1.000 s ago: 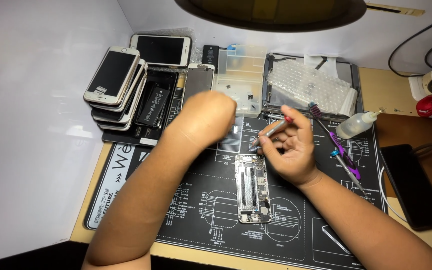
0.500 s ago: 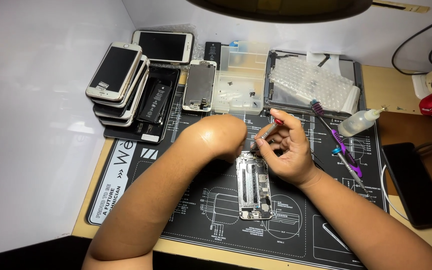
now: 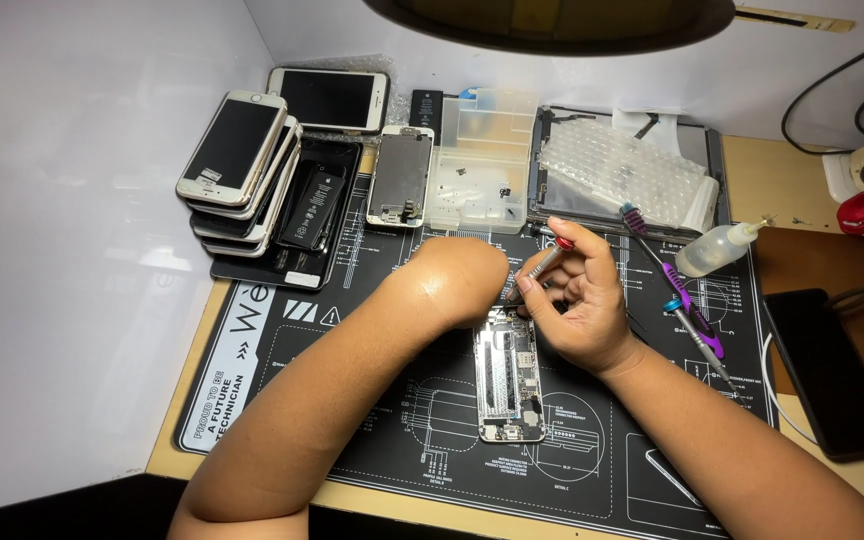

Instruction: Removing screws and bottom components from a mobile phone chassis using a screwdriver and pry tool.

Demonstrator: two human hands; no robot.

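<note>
An opened phone (image 3: 508,378) with its insides showing lies on the black repair mat (image 3: 392,440). My right hand (image 3: 577,305) grips a slim screwdriver (image 3: 542,262) with a red cap, its tip pointing down-left at the phone's top end. The rounded end of my left arm, my left hand (image 3: 452,278), rests at the phone's top left corner, close to the screwdriver tip. No fingers of it show.
A stack of phones (image 3: 237,165) and a battery (image 3: 310,210) lie at the back left. Behind are a phone frame (image 3: 400,178), a clear parts tray (image 3: 480,165) and a tablet under bubble wrap (image 3: 622,175). At the right are a squeeze bottle (image 3: 714,248), purple tools (image 3: 687,300) and a dark phone (image 3: 832,370).
My left arm's end has come down from near the parts tray to the top of the opened phone. My right hand stays put with the screwdriver.
</note>
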